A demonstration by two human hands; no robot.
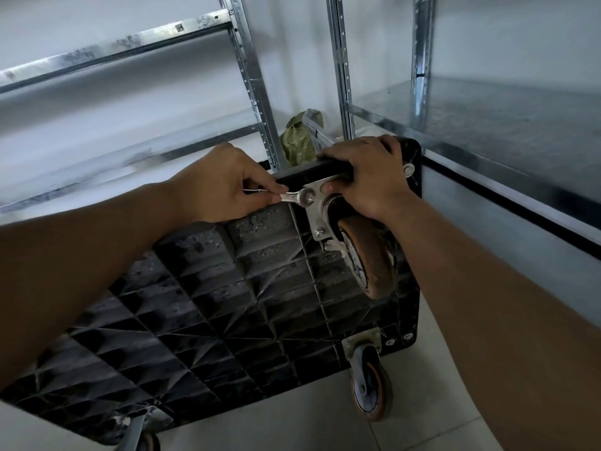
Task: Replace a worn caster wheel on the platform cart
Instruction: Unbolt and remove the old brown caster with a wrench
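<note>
Caster wheel [367, 255], orange-brown tread, bolted at top corner of tipped platform cart [227, 304], underside facing up. Wrench [297, 196] on plate bolt, pinched by left hand [221, 187]. Right hand [367, 177] curled over cart edge, apparently gripping. Steel shelving [253, 76] behind.

We're getting soft, dimmish light, some glare on the metal shelving [130, 43], plus wide-angle bending and softness toward the edges.
</note>
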